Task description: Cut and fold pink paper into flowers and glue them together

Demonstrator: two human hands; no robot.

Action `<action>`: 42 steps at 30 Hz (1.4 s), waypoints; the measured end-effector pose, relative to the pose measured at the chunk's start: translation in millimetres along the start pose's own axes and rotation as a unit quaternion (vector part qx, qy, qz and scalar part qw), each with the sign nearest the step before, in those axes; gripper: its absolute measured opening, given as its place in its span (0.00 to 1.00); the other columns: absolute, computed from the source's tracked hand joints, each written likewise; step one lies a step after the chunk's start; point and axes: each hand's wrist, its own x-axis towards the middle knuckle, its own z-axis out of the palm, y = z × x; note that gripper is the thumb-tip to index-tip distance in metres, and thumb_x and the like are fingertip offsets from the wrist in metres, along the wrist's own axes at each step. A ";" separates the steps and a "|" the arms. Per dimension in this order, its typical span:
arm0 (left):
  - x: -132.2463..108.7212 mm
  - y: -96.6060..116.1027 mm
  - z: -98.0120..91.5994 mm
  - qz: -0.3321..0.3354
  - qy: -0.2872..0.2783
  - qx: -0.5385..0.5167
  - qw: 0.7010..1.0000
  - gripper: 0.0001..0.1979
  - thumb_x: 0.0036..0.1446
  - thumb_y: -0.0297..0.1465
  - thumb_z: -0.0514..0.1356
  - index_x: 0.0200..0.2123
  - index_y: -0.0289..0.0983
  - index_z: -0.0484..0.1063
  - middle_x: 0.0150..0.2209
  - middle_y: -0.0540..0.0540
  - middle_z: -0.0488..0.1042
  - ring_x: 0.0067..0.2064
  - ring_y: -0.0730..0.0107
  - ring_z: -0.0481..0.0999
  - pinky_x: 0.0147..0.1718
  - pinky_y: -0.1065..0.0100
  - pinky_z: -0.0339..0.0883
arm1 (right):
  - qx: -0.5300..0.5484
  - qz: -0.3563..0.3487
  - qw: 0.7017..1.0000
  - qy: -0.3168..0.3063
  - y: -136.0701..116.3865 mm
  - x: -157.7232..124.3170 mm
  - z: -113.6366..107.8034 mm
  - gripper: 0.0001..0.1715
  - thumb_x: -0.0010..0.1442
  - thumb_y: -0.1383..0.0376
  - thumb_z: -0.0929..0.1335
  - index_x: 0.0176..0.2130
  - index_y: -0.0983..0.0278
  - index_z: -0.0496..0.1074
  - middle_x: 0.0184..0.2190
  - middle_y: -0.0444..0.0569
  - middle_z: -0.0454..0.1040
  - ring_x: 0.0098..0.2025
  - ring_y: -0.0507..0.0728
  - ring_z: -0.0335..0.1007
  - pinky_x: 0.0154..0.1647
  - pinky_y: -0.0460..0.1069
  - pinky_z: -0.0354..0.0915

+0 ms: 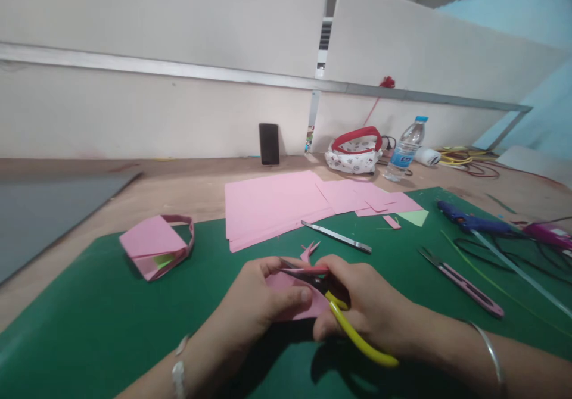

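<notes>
In front of me, my left hand (263, 292) pinches a piece of pink paper (315, 305) between thumb and fingers. My right hand (366, 304) is wrapped round a pair of scissors (357, 333) with yellow handles. The dark blades reach left across the paper's upper part, close to my left fingers. Just beyond my hands lie small pink paper scraps (308, 250). A folded pink paper shape (154, 244) with a looped strip and a bit of green inside stands to the left on the green cutting mat (214, 339).
Pink sheets (277, 202) lie behind my hands, with a metal tool (337, 236) before them. To the right are a pink-handled craft knife (465, 286), a blue glue gun (473, 217) and cables. A phone (269, 144), a pouch (355, 152) and a water bottle (406, 149) stand at the back.
</notes>
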 end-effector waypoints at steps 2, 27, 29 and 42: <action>0.9 -0.5 -0.6 0.004 -0.002 -0.005 1.000 0.19 0.38 0.27 0.69 0.38 0.32 0.75 0.31 0.43 0.79 0.31 0.70 0.74 0.33 0.69 0.65 | -0.008 0.000 1.000 0.006 0.9 0.5 0.7 0.31 0.43 0.47 0.74 0.39 0.63 0.65 0.23 0.39 0.67 0.23 0.49 0.57 0.20 0.43 0.49; -0.2 2.0 3.6 0.008 0.028 -0.010 1.000 0.19 0.36 0.26 0.70 0.37 0.32 0.76 0.27 0.46 0.79 0.26 0.73 0.73 0.28 0.72 0.64 | 0.043 -0.004 0.999 0.005 2.5 0.9 -7.2 0.43 0.39 0.56 0.77 0.52 0.58 0.61 0.25 0.39 0.68 0.26 0.51 0.60 0.22 0.43 0.53; -1.3 3.6 5.9 0.014 0.048 -0.015 0.999 0.18 0.36 0.26 0.70 0.35 0.33 0.77 0.24 0.48 0.78 0.24 0.74 0.72 0.27 0.72 0.64 | 0.059 0.000 0.998 -0.025 2.8 0.1 -13.2 0.48 0.39 0.60 0.78 0.56 0.56 0.58 0.22 0.36 0.65 0.24 0.50 0.59 0.21 0.42 0.53; -2.8 11.5 6.6 0.038 0.099 -0.004 0.994 0.20 0.35 0.29 0.69 0.37 0.34 0.76 0.27 0.46 0.79 0.26 0.69 0.74 0.28 0.69 0.66 | 0.126 0.013 0.987 -0.096 -0.4 -5.8 -67.9 0.21 0.44 0.63 0.75 0.40 0.64 0.73 0.21 0.39 0.63 0.23 0.48 0.57 0.22 0.42 0.55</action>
